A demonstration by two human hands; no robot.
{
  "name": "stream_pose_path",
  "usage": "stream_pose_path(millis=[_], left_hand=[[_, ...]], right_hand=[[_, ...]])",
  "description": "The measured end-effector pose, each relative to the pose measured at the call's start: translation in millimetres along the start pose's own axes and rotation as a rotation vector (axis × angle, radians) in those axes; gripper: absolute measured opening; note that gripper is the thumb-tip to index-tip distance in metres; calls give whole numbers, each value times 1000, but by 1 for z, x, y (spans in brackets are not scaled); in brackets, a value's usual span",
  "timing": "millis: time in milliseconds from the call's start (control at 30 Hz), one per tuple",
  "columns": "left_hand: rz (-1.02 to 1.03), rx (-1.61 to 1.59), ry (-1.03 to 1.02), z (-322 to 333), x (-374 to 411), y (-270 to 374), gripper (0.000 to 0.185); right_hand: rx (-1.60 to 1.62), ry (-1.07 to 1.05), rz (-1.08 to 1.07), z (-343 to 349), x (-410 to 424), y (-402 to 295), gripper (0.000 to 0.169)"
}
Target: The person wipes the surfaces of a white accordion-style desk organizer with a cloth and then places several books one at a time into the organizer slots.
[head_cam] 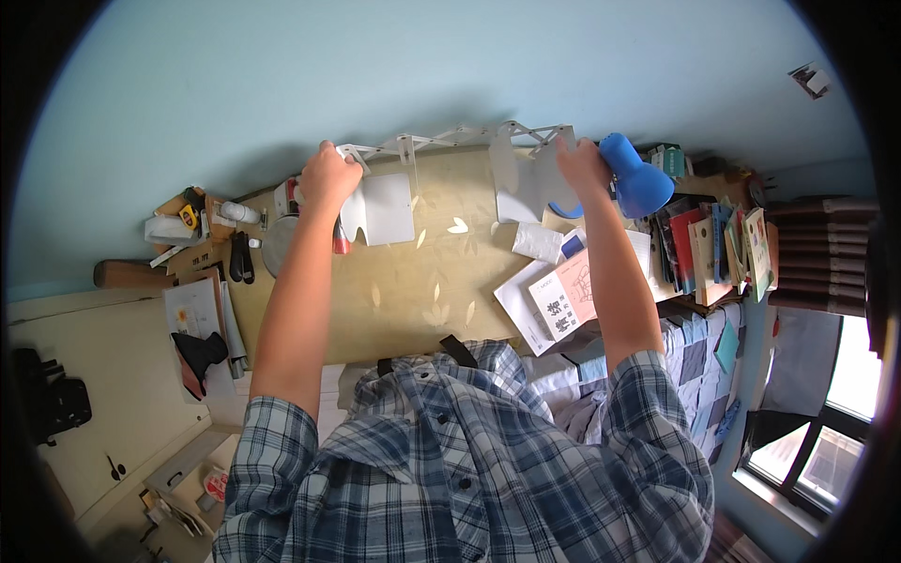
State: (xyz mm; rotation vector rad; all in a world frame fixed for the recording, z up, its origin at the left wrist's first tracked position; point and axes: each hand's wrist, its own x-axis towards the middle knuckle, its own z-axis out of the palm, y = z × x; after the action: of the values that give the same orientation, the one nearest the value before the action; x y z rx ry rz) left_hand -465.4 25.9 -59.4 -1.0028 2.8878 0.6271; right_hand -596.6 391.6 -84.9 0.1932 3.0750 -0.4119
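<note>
An expandable metal bookend rack (431,139), with a white scissor lattice and upright plates, stands stretched out along the wall at the back of the desk. My left hand (331,179) grips its left end, beside a pale plate (389,209) that rests on the desktop. At the right end my right hand (584,167) is closed on the edge of an upright plate (556,172). Just right of that hand is a blue desk lamp (639,179). The fingertips of both hands are partly hidden.
A white tissue packet (538,243) and books (563,295) lie at the desk's right. More books (718,243) stand beyond them. A round grey lid-like object (281,246), black scissors or clippers (241,257), a white bottle (239,212) and a yellow tape measure (188,217) are at the left.
</note>
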Motion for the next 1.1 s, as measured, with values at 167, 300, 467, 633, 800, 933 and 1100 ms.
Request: stream_pose_path(millis=[167, 300, 467, 633, 800, 933, 1100], left_hand=[[73, 116, -44, 15, 15, -10, 29], [14, 122, -37, 16, 20, -11, 22], [12, 199, -22, -1, 27, -18, 26], [-52, 175, -42, -4, 26, -26, 26], [-94, 160, -43, -11, 26, -28, 23], [-128, 158, -35, -8, 32, -36, 25], [-113, 140, -30, -7, 30, -40, 25]], right_hand=[[-182, -43, -144, 15, 24, 11, 43], [-101, -11, -126, 34, 36, 30, 33], [-113, 44, -142, 23, 33, 29, 33], [-133, 77, -118, 15, 30, 23, 30], [-132, 75, -104, 11, 29, 25, 30], [-140, 77, -85, 11, 33, 25, 30], [-119, 34, -60, 8, 32, 22, 31]])
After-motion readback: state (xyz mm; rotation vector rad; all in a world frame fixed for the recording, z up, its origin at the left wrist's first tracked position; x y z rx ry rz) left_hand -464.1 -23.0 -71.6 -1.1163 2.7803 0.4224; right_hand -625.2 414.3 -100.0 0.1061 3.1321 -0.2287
